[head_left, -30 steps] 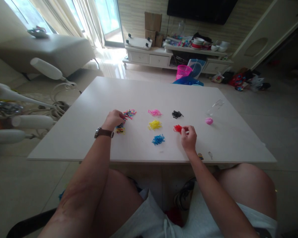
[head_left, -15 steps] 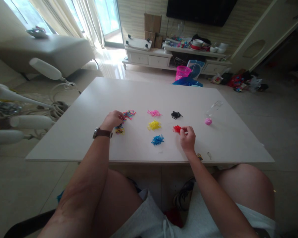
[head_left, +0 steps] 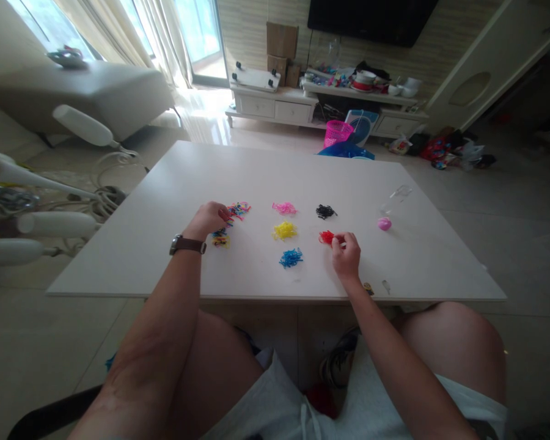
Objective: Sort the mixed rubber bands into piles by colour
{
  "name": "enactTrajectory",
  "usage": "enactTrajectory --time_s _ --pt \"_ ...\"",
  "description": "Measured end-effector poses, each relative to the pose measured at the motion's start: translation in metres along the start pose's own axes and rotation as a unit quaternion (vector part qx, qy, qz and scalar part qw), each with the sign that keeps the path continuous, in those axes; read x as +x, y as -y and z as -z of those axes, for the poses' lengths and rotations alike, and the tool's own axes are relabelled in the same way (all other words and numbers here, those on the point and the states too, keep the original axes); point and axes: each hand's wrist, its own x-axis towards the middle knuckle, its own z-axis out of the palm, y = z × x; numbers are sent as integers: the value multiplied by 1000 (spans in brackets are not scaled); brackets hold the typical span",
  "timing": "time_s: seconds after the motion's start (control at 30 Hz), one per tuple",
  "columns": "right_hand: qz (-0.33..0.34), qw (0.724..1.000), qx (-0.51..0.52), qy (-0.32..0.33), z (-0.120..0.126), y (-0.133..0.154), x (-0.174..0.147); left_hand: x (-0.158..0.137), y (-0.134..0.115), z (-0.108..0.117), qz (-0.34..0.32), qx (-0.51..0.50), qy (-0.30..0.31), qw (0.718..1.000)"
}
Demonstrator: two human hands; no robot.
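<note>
My left hand (head_left: 208,221), a watch on its wrist, is at the edge of a mixed pile of small multicoloured bands (head_left: 239,211). Its fingers are pinched together, and anything between them is hidden. My right hand (head_left: 348,255) is closed at the right edge of a red pile of bands (head_left: 326,237); a small pale spot shows at its fingers, too small to name. Between my hands lie a pink pile (head_left: 285,209), a yellow pile (head_left: 285,230) and a blue pile (head_left: 291,258). A black pile (head_left: 325,211) sits beyond the red one.
The white table (head_left: 119,256) reaches across in front of my knees. On its right are a pink lump (head_left: 384,223) and a clear plastic container (head_left: 399,194). Two small items, including a metal-looking clip (head_left: 385,286), lie by the near edge. White rounded objects (head_left: 57,223) stand at the left.
Both hands stay at their piles, with hardly any movement. The view has shifted very slightly.
</note>
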Motion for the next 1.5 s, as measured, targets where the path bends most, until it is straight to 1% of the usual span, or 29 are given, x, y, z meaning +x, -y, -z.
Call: enactTrajectory --time_s 0.1,0.27,0.67,0.97,1.13,1.3,1.5 --pt "2 1000 -3 0 0 -1 0 2 1 -2 3 12 7 1000" --pt "5 1000 -4 4 0 -2 1 2 0 -4 6 31 -12 999" --pt "5 1000 -1 9 0 -1 0 -2 -3 0 -25 -50 -56 997" --pt "10 1000 -6 8 1 1 0 -3 -6 0 -28 -74 -31 996" --pt "12 1000 -8 10 0 0 0 -1 -5 -2 -48 -92 -15 995" --pt "12 1000 -7 13 -1 -2 0 2 -2 -6 -59 -88 -8 994" --pt "16 1000 -15 12 -1 -2 0 -3 -10 -3 -50 -91 0 995"
